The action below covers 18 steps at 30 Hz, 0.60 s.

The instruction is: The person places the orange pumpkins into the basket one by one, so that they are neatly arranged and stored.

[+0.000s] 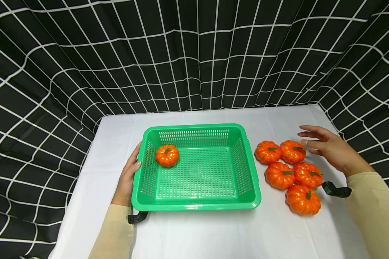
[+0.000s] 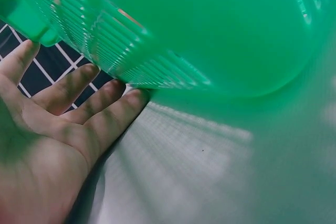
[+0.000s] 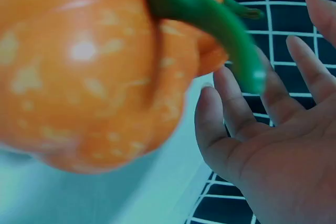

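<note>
A green plastic basket (image 1: 194, 207) with slotted walls stands on the white table, and one small orange pumpkin (image 1: 167, 155) sits inside it at the left. My left hand (image 1: 128, 178) rests against the basket's left side. In the left wrist view its extended fingers (image 2: 113, 119) meet the slotted wall, fingertips right at the plastic. To the right of the basket, several orange pumpkins (image 1: 280, 175) with green stems lie in a cluster. Over that cluster's far right edge hovers my right hand (image 1: 334, 149), fingers spread and nothing held. The right wrist view shows a pumpkin (image 3: 94, 77) close beside the palm.
A white cloth covers the table (image 1: 214, 233). Black curtains (image 1: 194, 54) with a white grid hang at the back and both sides. Dark wrist-camera mounts (image 1: 336, 190) stick out at both sleeves.
</note>
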Each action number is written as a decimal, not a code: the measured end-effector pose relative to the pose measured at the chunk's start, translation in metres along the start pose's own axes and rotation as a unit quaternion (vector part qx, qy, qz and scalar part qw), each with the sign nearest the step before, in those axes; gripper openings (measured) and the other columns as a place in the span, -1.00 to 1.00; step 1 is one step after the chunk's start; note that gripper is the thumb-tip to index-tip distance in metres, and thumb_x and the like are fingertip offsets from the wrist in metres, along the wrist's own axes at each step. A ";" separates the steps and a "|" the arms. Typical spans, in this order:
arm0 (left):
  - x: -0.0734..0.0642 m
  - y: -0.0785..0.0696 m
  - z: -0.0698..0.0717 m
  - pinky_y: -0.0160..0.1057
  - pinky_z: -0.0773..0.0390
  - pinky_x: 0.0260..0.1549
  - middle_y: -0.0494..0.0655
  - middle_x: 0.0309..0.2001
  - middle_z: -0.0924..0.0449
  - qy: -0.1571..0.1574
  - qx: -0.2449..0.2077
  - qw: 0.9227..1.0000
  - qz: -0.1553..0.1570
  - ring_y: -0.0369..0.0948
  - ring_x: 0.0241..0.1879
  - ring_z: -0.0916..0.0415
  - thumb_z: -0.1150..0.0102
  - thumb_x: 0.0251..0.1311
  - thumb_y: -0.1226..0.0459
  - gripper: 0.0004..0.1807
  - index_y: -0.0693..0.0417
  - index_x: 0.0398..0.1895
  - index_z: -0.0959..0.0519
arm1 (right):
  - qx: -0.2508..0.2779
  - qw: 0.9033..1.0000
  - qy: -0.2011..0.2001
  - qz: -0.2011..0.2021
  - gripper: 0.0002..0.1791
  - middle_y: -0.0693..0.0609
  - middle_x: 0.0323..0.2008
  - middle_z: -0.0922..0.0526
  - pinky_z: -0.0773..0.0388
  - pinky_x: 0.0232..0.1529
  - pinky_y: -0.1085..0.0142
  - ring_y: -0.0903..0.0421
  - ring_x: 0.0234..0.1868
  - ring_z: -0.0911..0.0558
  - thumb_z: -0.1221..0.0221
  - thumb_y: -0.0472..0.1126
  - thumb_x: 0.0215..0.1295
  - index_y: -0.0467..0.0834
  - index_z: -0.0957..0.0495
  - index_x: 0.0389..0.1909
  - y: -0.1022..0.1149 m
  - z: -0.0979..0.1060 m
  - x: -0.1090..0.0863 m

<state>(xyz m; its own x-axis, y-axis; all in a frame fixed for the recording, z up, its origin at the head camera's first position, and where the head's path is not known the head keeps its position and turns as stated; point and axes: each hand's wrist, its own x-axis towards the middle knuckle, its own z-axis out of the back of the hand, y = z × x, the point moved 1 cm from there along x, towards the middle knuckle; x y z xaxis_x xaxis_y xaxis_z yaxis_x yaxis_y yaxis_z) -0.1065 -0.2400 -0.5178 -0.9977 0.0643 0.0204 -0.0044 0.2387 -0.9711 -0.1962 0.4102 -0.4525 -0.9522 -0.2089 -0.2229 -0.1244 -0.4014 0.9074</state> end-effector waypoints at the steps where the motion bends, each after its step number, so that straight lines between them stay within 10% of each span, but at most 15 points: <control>1: 0.000 0.000 0.000 -0.12 -0.60 0.25 -0.15 0.69 -0.17 -0.001 0.001 1.000 -0.001 0.06 0.44 -0.39 0.23 0.62 0.24 -0.30 -0.35 0.78 -0.16 | -0.003 1.000 0.006 0.001 -0.43 0.43 0.22 -0.59 -0.64 0.01 0.41 0.34 0.14 -0.63 -0.16 -0.25 0.69 0.23 -0.39 0.57 -0.002 -0.001 0.001; 18: 0.000 -0.001 -0.002 -0.12 -0.60 0.25 -0.19 0.68 -0.18 -0.008 0.000 1.000 0.002 0.04 0.47 -0.36 0.23 0.62 0.24 -0.30 -0.35 0.78 -0.17 | -0.045 0.996 0.054 -0.059 -0.28 -0.09 0.52 -0.24 -0.62 0.07 0.38 0.26 0.21 -0.45 -0.27 -0.12 0.63 0.00 -0.22 0.67 -0.026 -0.014 0.008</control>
<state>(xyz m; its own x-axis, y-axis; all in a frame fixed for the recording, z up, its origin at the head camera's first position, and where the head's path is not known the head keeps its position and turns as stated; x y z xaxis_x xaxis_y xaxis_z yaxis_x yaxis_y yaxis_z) -0.1063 -0.2387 -0.5163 -0.9987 0.0500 0.0137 -0.0013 0.2387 -0.9711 -0.1966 0.4068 -0.4824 -0.8962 -0.2488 -0.3674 -0.2033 -0.5058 0.8384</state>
